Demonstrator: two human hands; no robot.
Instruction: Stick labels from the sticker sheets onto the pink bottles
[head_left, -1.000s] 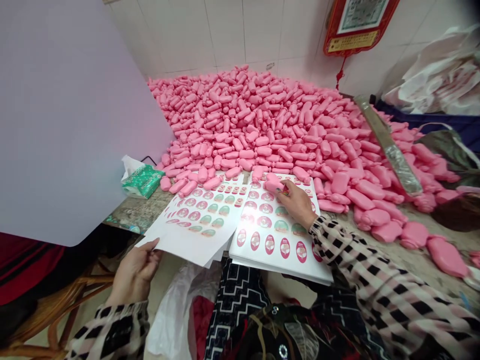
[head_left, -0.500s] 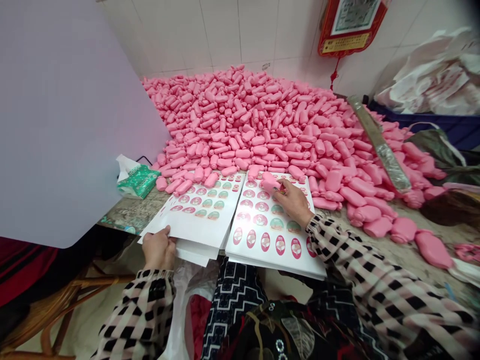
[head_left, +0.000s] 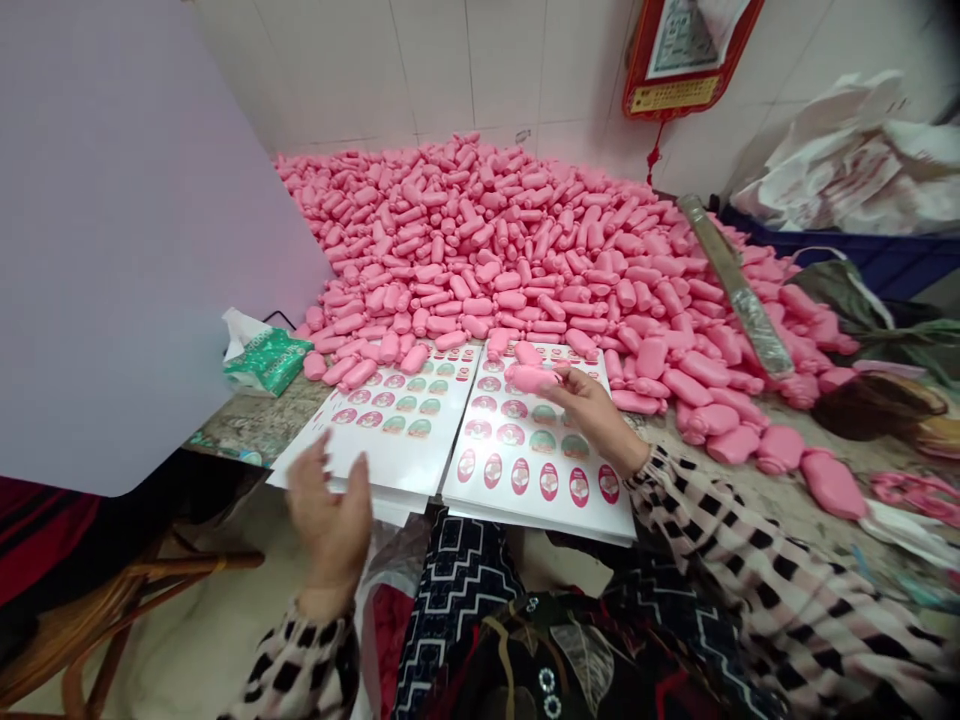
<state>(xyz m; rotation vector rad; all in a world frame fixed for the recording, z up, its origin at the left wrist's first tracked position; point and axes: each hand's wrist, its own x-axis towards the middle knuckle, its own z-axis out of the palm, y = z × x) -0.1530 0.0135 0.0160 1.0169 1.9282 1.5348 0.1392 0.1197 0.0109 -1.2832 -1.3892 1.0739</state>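
Note:
My right hand (head_left: 592, 410) grips a small pink plastic bottle (head_left: 532, 377) by one end, over the right stack of sticker sheets (head_left: 540, 510). Those sheets carry pink and green labels in rows. My left hand (head_left: 330, 510), slightly blurred, is raised over the near left corner of the left sticker sheets (head_left: 397, 465), thumb and fingers apart with nothing in them. A few more pink bottles rest on the far edges of both stacks.
A large heap of pink bottles (head_left: 480, 230) fills the back of the table against the tiled wall. A tape-wrapped bar (head_left: 739, 290) lies on its right side. At left stand a green tissue pack (head_left: 268, 362) and a pale panel (head_left: 150, 250). Pink-handled scissors (head_left: 915, 495) lie far right.
My left hand has let go of the left sheets' corner, lifted and spread its fingers. In my right hand the bottle has come up slightly off the sheet. The view has shifted a little.

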